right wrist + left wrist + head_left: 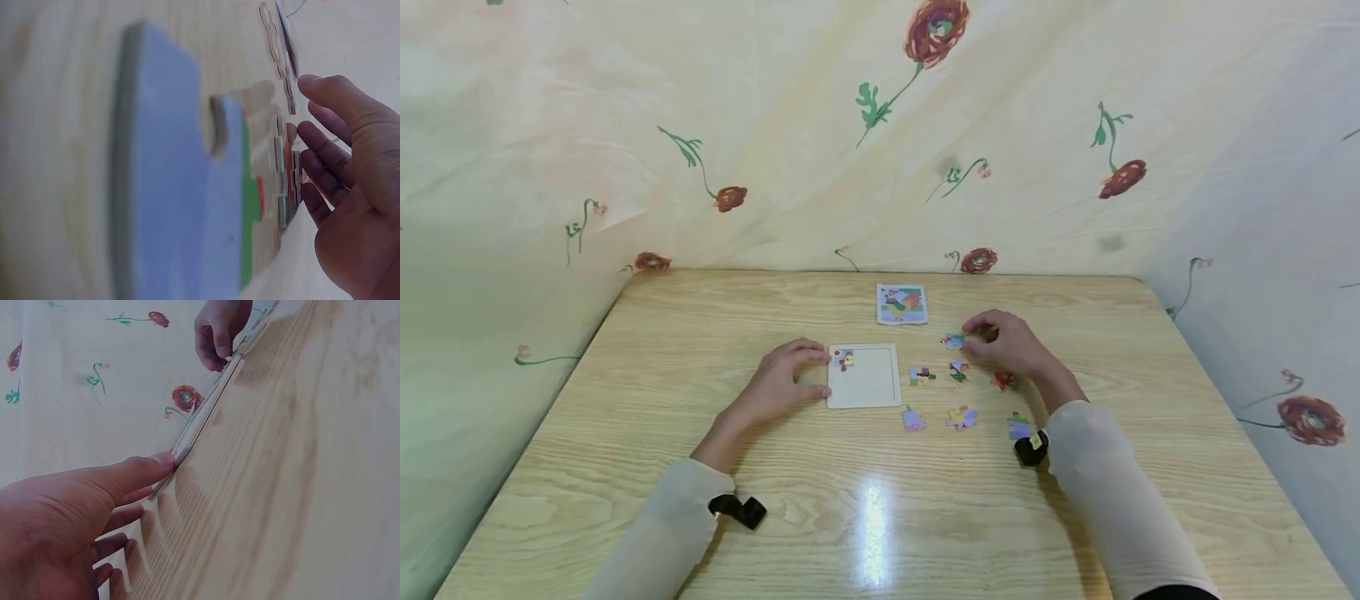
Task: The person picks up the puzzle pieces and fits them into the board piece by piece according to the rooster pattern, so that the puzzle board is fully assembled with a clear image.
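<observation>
My left hand (778, 382) lies at the left side of a square white puzzle tray (872, 385), thumb and fingertips touching that edge. One picture piece (844, 360) sits in the tray's upper left corner. To the right, my right hand (1013, 343) reaches over the loose pieces, with thumb and fingers spread apart. Its fingertips are right beside a blue jigsaw piece (953, 341). In the right wrist view the fingers (328, 156) are loosely bent, and a blue-and-green piece (172, 181) looms large in front.
Several more pieces lie right of the tray, among them a yellow-and-purple one (961, 417), a lilac one (913, 419) and a red one (1003, 380) under the right wrist. A small picture card (902, 305) lies behind the tray. Flowered cloth (805, 150) hangs beyond the wooden table (820, 533).
</observation>
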`<state>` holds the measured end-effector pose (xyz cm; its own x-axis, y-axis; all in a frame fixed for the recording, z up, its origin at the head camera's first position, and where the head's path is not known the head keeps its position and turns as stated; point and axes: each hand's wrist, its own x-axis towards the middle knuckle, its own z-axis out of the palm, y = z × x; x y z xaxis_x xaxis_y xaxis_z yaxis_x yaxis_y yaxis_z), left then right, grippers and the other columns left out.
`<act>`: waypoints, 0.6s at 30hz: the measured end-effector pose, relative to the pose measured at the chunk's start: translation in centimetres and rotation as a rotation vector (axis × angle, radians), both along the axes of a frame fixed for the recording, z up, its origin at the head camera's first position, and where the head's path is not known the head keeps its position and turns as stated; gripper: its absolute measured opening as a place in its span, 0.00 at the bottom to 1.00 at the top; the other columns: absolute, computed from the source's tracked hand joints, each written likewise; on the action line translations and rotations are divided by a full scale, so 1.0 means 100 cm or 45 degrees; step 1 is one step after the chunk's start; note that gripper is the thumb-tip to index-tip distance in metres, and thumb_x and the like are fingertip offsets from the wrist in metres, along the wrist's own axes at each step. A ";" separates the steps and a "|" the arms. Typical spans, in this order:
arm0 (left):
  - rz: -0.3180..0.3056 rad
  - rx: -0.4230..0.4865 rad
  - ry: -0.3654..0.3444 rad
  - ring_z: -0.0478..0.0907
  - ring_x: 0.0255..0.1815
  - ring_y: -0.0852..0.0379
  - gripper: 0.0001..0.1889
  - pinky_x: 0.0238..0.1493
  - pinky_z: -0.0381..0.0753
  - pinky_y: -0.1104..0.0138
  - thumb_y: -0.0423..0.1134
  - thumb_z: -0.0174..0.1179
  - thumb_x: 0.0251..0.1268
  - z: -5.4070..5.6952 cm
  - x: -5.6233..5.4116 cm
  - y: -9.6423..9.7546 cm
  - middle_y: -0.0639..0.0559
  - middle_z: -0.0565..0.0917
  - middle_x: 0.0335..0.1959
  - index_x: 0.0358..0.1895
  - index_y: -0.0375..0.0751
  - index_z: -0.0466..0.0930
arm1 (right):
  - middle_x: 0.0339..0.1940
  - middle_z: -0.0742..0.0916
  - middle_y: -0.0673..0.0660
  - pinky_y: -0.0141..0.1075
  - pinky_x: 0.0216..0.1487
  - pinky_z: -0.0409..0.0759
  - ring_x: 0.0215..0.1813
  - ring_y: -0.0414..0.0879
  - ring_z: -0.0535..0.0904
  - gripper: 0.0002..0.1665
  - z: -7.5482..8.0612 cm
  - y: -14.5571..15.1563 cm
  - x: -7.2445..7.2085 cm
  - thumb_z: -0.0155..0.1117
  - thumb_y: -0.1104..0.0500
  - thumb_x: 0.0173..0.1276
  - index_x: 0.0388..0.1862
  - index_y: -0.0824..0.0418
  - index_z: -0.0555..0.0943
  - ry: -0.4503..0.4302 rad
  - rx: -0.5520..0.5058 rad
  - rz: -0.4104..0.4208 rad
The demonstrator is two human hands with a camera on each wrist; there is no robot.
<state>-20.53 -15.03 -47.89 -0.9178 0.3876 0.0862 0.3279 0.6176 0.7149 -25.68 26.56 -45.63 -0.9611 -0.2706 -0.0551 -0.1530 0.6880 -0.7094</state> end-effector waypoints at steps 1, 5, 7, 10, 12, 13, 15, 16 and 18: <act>0.000 0.000 0.002 0.65 0.79 0.41 0.26 0.79 0.61 0.39 0.46 0.76 0.59 -0.001 0.000 0.000 0.50 0.77 0.71 0.62 0.48 0.84 | 0.56 0.83 0.60 0.47 0.57 0.77 0.54 0.55 0.77 0.19 -0.001 0.000 -0.001 0.72 0.53 0.70 0.56 0.57 0.84 0.004 0.004 0.004; 0.007 -0.005 -0.001 0.65 0.79 0.42 0.27 0.80 0.60 0.40 0.46 0.76 0.59 -0.003 -0.001 0.000 0.51 0.77 0.71 0.62 0.48 0.84 | 0.58 0.83 0.59 0.47 0.57 0.76 0.54 0.54 0.76 0.18 -0.005 0.001 -0.002 0.72 0.53 0.69 0.55 0.57 0.85 0.026 0.028 0.022; 0.011 -0.006 -0.006 0.65 0.79 0.43 0.27 0.80 0.60 0.41 0.47 0.76 0.59 -0.004 -0.001 0.000 0.51 0.77 0.71 0.62 0.49 0.84 | 0.58 0.82 0.59 0.47 0.56 0.76 0.53 0.54 0.75 0.18 -0.006 0.001 -0.003 0.72 0.53 0.70 0.55 0.58 0.85 0.041 0.044 0.045; 0.015 -0.009 -0.013 0.64 0.80 0.44 0.26 0.81 0.59 0.42 0.47 0.76 0.59 -0.006 -0.002 0.000 0.52 0.77 0.71 0.62 0.49 0.84 | 0.58 0.82 0.60 0.47 0.54 0.76 0.52 0.54 0.74 0.18 -0.007 0.000 -0.004 0.71 0.53 0.70 0.56 0.58 0.85 0.051 0.052 0.073; 0.014 -0.010 -0.011 0.64 0.80 0.44 0.26 0.81 0.60 0.42 0.47 0.75 0.59 -0.007 -0.002 -0.001 0.52 0.77 0.71 0.62 0.49 0.84 | 0.58 0.81 0.60 0.46 0.53 0.76 0.52 0.54 0.74 0.18 -0.007 0.000 -0.004 0.70 0.53 0.71 0.56 0.58 0.85 0.051 0.053 0.091; 0.016 -0.010 -0.011 0.64 0.80 0.44 0.26 0.81 0.60 0.43 0.47 0.75 0.59 -0.007 -0.002 -0.001 0.52 0.77 0.71 0.62 0.49 0.84 | 0.58 0.81 0.60 0.46 0.52 0.76 0.51 0.54 0.74 0.18 -0.007 0.000 -0.005 0.70 0.53 0.71 0.56 0.58 0.85 0.049 0.049 0.091; 0.016 -0.008 -0.008 0.65 0.79 0.45 0.26 0.81 0.60 0.43 0.47 0.75 0.60 -0.007 -0.002 -0.001 0.52 0.77 0.71 0.62 0.49 0.84 | 0.58 0.81 0.59 0.45 0.52 0.76 0.51 0.53 0.74 0.17 -0.008 0.000 -0.006 0.71 0.53 0.71 0.56 0.58 0.86 0.046 0.049 0.089; 0.015 -0.006 -0.005 0.65 0.79 0.45 0.26 0.81 0.60 0.43 0.47 0.75 0.60 -0.007 -0.002 0.000 0.52 0.77 0.71 0.62 0.49 0.84 | 0.58 0.82 0.59 0.45 0.52 0.76 0.51 0.53 0.75 0.17 -0.008 0.000 -0.006 0.71 0.53 0.71 0.56 0.58 0.86 0.048 0.054 0.087; 0.010 -0.002 -0.001 0.65 0.79 0.45 0.26 0.80 0.61 0.42 0.46 0.75 0.60 -0.007 -0.002 0.000 0.52 0.77 0.71 0.62 0.49 0.84 | 0.57 0.82 0.58 0.45 0.52 0.76 0.51 0.53 0.75 0.17 -0.009 0.000 -0.006 0.71 0.54 0.71 0.55 0.58 0.86 0.045 0.060 0.078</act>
<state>-20.69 -15.03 -48.64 -0.9207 0.3808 0.0847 0.3226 0.6210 0.7143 -26.30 26.54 -46.50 -0.9445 -0.3266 -0.0357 -0.2200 0.7093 -0.6697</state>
